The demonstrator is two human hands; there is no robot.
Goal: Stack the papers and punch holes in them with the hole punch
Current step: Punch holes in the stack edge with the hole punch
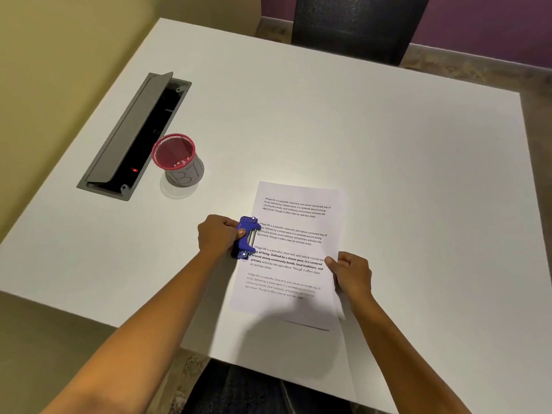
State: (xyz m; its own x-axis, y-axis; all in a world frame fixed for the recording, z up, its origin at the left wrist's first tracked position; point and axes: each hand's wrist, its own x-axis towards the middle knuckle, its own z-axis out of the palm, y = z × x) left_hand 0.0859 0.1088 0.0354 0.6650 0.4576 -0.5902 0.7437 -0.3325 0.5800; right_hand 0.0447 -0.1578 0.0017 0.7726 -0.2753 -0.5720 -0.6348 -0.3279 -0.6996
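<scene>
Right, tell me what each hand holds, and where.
Left hand grips the blue hole punch from its left side; right hand pinches the papers' right edge.

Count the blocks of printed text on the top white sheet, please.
4, stacked down the white printed paper sheet: top, upper middle beside the blue hole punch, bold lower middle, bottom. Sheets underneath are hidden.

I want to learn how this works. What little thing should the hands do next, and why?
Probably press down on the blue hole punch. The left hand already grips it at the left edge of the papers, and the right hand pinches their right edge, which should keep them from sliding.
</scene>
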